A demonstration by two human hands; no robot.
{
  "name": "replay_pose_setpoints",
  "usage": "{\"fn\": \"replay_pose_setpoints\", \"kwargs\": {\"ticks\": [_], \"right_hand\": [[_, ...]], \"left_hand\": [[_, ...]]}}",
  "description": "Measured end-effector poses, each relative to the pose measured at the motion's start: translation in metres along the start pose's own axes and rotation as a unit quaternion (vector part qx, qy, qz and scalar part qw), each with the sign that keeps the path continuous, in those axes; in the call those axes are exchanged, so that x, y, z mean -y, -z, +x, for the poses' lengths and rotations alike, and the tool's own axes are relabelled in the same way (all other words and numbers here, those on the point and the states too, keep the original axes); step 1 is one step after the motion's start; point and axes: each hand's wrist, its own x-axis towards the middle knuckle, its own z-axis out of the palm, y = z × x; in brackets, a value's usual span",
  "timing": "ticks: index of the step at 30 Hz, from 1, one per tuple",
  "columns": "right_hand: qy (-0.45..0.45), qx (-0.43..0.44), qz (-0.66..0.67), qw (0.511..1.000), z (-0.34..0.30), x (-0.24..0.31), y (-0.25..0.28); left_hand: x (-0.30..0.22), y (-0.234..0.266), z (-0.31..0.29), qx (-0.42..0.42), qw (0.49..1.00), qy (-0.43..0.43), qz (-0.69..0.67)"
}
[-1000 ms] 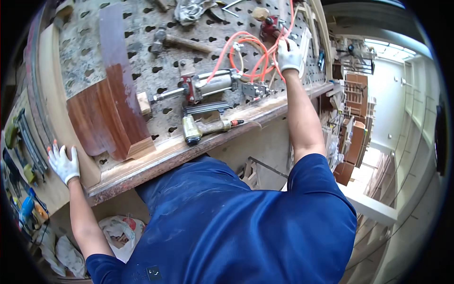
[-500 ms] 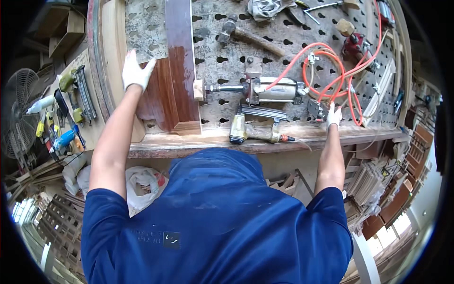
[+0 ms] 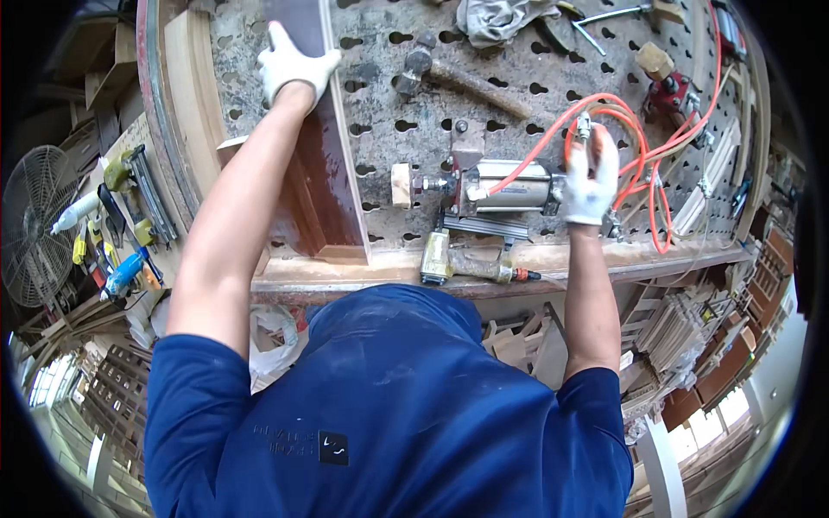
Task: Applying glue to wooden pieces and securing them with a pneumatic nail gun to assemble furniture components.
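Observation:
My left hand (image 3: pixel 298 67), in a white glove, lies with fingers spread over the far part of a reddish-brown wood panel (image 3: pixel 332 194). Part of the panel is hidden under my forearm. My right hand (image 3: pixel 591 183), also gloved, is beside the right end of a silver pneumatic cylinder (image 3: pixel 513 186). Its fingers stretch toward a metal fitting (image 3: pixel 584 126) on the orange air hose (image 3: pixel 641 138); contact is unclear. A small wooden block (image 3: pixel 402 186) sits at the end of the cylinder's short exposed rod, apart from the panel.
A hammer (image 3: pixel 462 78) lies beyond the cylinder on the slotted metal bench (image 3: pixel 380 151). Near the front edge lies a pneumatic nail gun (image 3: pixel 466 266). A grey rag (image 3: pixel 501 19) and a red clamp (image 3: pixel 669 93) are farther back. Pale wood strips (image 3: pixel 192 99) line the left side.
The rod has drawn back, pulling the block off the panel. My left hand has moved farther away and right; my right hand has moved left and up from the valve. The panel has tilted slightly.

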Motion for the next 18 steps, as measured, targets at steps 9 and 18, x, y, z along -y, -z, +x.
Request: {"fn": "replay_pose_setpoints", "kwargs": {"ticks": [9,18], "right_hand": [[-0.022,0.123,-0.255,0.959,0.148,-0.007,-0.176],[0.070,0.101,-0.051,0.991,0.167,-0.007,-0.186]], "left_hand": [[0.141,0.244,-0.164,-0.040,0.848,-0.194,-0.492],[0.251,0.269,-0.235,-0.108,0.780,-0.317,-0.529]]}}
